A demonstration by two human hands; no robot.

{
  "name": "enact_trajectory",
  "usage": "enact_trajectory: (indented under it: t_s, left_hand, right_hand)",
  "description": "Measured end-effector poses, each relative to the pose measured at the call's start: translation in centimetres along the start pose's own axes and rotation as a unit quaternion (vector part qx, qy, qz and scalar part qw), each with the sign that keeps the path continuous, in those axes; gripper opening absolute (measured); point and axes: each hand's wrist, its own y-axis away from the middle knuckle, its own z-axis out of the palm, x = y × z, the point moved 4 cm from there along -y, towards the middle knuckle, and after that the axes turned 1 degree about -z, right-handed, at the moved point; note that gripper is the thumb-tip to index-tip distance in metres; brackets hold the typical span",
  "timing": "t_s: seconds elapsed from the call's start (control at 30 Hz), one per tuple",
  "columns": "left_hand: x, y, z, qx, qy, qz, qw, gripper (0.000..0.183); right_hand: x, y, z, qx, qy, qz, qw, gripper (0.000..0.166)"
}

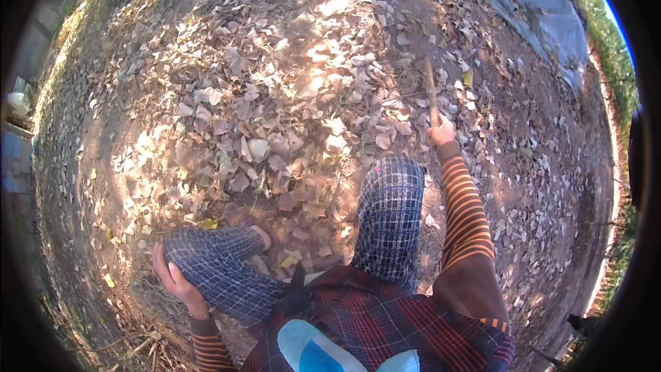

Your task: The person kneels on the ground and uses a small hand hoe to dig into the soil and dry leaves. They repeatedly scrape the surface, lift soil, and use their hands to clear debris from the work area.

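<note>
A wooden stick or handle is gripped near its lower end by my right hand, which is stretched out past my right knee. Its far end lies over the leaf-covered soil, blurred, so I cannot tell whether a tool head is fixed there. My left hand rests against the outer side of my bent left knee, in checked trousers, and holds no object that I can see. Dry fallen leaves lie thickly in front of me and between my legs.
At the upper right a pale plastic sheet lies on the ground. Thin dry twigs are at the lower left, near my left forearm. A wall or fence of grey blocks runs along the left rim, and green plants grow beyond the right edge.
</note>
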Motion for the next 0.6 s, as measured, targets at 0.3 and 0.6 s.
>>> enact_trajectory:
  t_s: [0.3, 0.6]
  left_hand:
    - [1.0, 0.0, -0.6, 0.015, 0.008, 0.002, 1.000, 0.041]
    - [0.9, 0.5, -1.5, 0.018, -0.005, -0.003, 1.000, 0.039]
  right_hand:
    - [-19.2, 6.6, 1.0, -0.379, -0.302, 0.003, 0.875, 0.080]
    - [-24.9, 11.3, -8.0, -0.397, -0.360, -0.035, 0.844, 0.072]
